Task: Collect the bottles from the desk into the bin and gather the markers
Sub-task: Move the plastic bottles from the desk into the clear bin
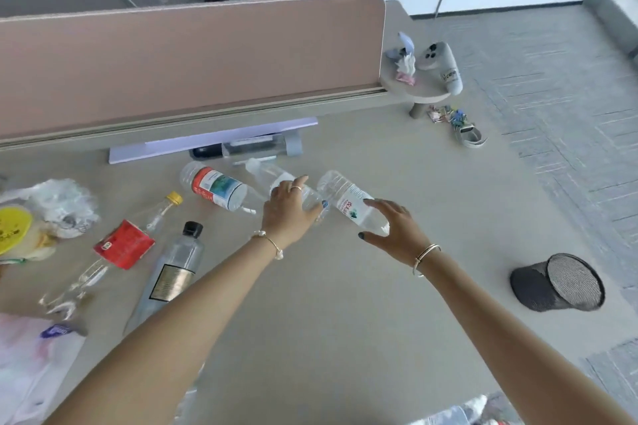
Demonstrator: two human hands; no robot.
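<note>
Several empty plastic bottles lie on the beige desk [345, 304]. My left hand [288, 209] grips a clear bottle [272, 176] lying at the middle. My right hand [397, 228] curls around a white-labelled clear bottle [348, 200] just to its right. Further left lie a bottle with a red and blue label [215, 188], a yellow-capped bottle with a red label [127, 245] and a tall black-capped bottle [172, 272]. A black mesh bin [559, 283] lies tipped on its side at the desk's right edge. A dark marker [207, 151] rests by the lilac stand.
A pink partition [190, 59] closes the desk's far side, with a lilac stand [214, 143] below it. Plastic bags and a yellow lid [13, 228] clutter the left. A pile of clips [448, 115] and a small tray [471, 138] sit far right, below a round shelf [419, 88].
</note>
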